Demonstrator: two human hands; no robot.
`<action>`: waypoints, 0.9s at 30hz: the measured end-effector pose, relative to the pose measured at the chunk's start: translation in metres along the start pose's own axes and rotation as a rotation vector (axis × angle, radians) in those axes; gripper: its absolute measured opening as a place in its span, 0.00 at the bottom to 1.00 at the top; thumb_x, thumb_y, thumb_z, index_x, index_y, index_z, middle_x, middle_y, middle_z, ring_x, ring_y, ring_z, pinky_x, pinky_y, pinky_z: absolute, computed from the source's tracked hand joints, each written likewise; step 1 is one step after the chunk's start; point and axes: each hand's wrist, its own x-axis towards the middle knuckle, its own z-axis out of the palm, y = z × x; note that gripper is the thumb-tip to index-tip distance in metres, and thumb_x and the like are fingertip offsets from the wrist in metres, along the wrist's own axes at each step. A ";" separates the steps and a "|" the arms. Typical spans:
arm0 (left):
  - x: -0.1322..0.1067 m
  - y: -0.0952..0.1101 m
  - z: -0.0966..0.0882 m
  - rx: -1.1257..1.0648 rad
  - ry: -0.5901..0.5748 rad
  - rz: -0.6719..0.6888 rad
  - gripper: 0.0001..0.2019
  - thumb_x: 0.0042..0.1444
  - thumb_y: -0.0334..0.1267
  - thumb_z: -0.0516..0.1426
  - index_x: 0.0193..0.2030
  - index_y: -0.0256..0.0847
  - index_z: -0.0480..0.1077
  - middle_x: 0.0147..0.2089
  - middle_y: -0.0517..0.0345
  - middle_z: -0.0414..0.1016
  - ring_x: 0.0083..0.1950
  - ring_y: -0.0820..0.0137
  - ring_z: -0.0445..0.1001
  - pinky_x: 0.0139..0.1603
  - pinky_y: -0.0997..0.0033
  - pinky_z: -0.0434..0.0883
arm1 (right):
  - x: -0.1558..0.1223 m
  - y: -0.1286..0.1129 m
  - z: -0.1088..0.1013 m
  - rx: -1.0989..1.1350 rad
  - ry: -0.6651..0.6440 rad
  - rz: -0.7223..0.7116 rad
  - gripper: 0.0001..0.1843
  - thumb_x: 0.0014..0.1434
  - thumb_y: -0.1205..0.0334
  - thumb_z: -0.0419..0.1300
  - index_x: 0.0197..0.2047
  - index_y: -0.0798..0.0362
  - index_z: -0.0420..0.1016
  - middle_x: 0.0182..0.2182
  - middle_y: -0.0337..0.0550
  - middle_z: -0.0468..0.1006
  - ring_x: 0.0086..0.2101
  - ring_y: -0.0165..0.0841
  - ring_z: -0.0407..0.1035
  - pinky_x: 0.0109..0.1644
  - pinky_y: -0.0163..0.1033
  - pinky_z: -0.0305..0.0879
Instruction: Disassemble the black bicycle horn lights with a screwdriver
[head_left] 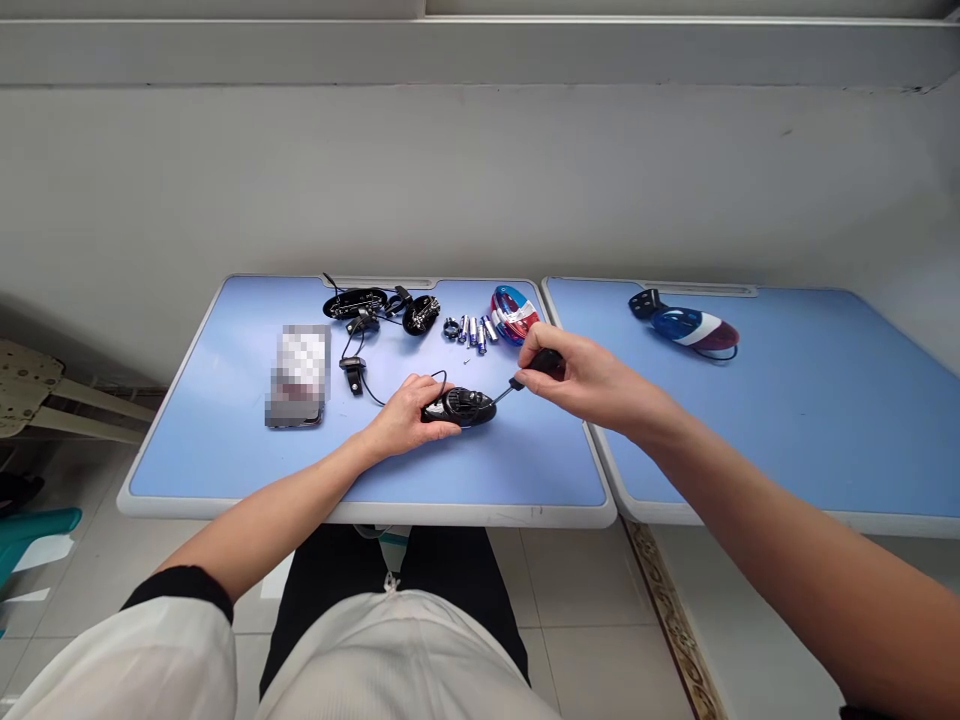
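My left hand (pixel 405 412) is closed on a black oval device base (pixel 463 406) that rests on the blue table (pixel 225 450). My right hand (pixel 581 372) grips a black-handled screwdriver (pixel 534 368), whose tip touches the right end of the black base. A thin black wire runs from the base to a small black switch (pixel 353 373).
At the back of the left table lie black parts with wires (pixel 379 306), several small batteries (pixel 474 330), a red, white and blue cover (pixel 513 314) and a blurred phone (pixel 298 376). An assembled red, white and blue device (pixel 691 326) sits on the right table (pixel 825 400).
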 end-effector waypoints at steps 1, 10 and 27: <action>0.000 0.000 0.000 -0.003 0.002 -0.001 0.24 0.51 0.50 0.61 0.51 0.39 0.69 0.39 0.53 0.71 0.44 0.63 0.65 0.48 0.63 0.64 | 0.000 -0.002 0.000 -0.004 -0.007 -0.010 0.07 0.50 0.65 0.57 0.27 0.49 0.60 0.22 0.34 0.63 0.23 0.27 0.57 0.25 0.34 0.54; 0.000 0.000 0.000 -0.011 0.009 0.006 0.25 0.51 0.51 0.60 0.52 0.37 0.69 0.39 0.53 0.70 0.44 0.63 0.65 0.48 0.63 0.64 | 0.001 -0.005 0.000 -0.161 0.040 0.035 0.11 0.53 0.59 0.57 0.26 0.49 0.57 0.19 0.33 0.63 0.21 0.27 0.53 0.25 0.35 0.51; 0.001 0.000 0.001 0.014 0.027 -0.024 0.24 0.49 0.51 0.61 0.49 0.38 0.70 0.37 0.54 0.69 0.43 0.63 0.65 0.46 0.63 0.65 | 0.009 -0.004 -0.009 -0.259 -0.101 -0.110 0.09 0.50 0.61 0.58 0.29 0.49 0.58 0.26 0.36 0.67 0.24 0.29 0.56 0.28 0.35 0.52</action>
